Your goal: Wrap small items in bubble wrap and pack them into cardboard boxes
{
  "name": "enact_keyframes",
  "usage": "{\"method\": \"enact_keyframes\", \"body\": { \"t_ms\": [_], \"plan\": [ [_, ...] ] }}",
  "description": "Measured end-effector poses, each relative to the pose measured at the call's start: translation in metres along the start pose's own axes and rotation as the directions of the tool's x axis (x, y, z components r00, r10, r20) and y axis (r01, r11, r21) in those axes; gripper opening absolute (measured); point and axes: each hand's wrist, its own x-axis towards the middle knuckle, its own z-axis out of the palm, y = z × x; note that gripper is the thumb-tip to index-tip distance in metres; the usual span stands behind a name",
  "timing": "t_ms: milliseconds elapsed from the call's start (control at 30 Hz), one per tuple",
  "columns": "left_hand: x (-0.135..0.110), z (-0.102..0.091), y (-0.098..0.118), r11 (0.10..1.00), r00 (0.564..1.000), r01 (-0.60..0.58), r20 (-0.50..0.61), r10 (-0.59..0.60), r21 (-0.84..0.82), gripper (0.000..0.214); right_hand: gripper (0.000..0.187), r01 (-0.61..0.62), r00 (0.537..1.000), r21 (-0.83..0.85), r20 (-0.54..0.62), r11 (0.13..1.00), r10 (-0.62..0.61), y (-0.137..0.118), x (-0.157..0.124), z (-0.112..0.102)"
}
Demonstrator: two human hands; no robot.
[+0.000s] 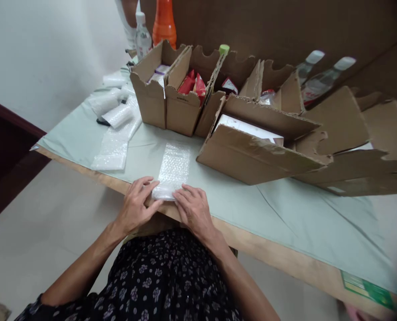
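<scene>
A strip of clear bubble wrap [174,162] lies on the pale green cloth near the table's front edge, its near end folded or rolled into a thick bundle. My left hand [138,203] grips the left end of that bundle, thumb in front and fingers behind. At the right end, my right hand [193,205] has its fingers bent over the bundle and pressed together. Whether anything is wrapped inside cannot be made out. To the left lie more bubble wrap pieces [113,145], some flat and some rolled up.
Several cardboard boxes [148,104] stand in a row at the back, holding red packets [193,84] and other goods. A tilted carton [251,156] with a white box [248,129] is nearer. Behind are an orange bottle [165,26] and clear bottles [328,80].
</scene>
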Motion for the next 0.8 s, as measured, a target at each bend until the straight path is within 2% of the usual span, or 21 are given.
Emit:
{"method": "enact_keyframes", "body": {
  "t_ms": [67,133,200,300,433,533,667,733,800],
  "plan": [
    [-0.005,-0.006,0.003,0.994,0.993,-0.105,0.049,0.106,-0.01,0.028,0.025,-0.039,0.999,0.083,0.018,0.996,0.038,-0.002,-0.003,-0.006],
    [-0.006,-0.005,0.003,0.99,0.987,-0.131,0.083,0.135,-0.046,0.021,0.025,-0.086,0.996,0.142,0.045,0.986,0.08,-0.004,-0.007,-0.012],
    [-0.002,0.001,0.0,0.991,0.99,-0.113,0.079,0.119,-0.066,0.018,0.025,-0.124,0.992,0.129,0.028,0.984,0.121,-0.005,-0.011,-0.016],
    [0.012,0.015,-0.007,0.996,0.993,-0.083,0.081,0.084,-0.014,0.02,0.03,-0.133,0.989,0.005,-0.06,0.991,0.133,-0.003,-0.014,-0.018],
    [0.023,0.023,-0.013,0.999,0.999,-0.029,0.04,0.027,0.041,0.024,0.032,-0.044,0.999,-0.109,0.014,0.993,0.045,0.002,-0.012,-0.013],
    [0.014,0.017,-0.008,0.999,0.999,-0.049,0.007,0.049,-0.021,0.029,0.028,-0.042,0.999,-0.063,0.028,0.997,0.044,0.005,-0.009,-0.012],
    [-0.004,0.006,0.002,0.988,0.993,-0.064,0.085,0.077,-0.142,0.028,0.028,-0.104,0.993,0.126,0.065,0.987,0.096,0.004,-0.011,-0.022],
    [-0.004,0.007,0.004,0.988,0.995,-0.026,0.087,0.039,-0.153,0.027,0.027,-0.136,0.989,0.156,0.071,0.978,0.127,0.002,-0.013,-0.026],
    [0.005,0.014,0.003,0.994,0.997,0.002,0.073,0.006,-0.11,0.027,0.029,-0.161,0.987,0.107,0.01,0.981,0.161,0.001,-0.015,-0.026]
  ]
}}
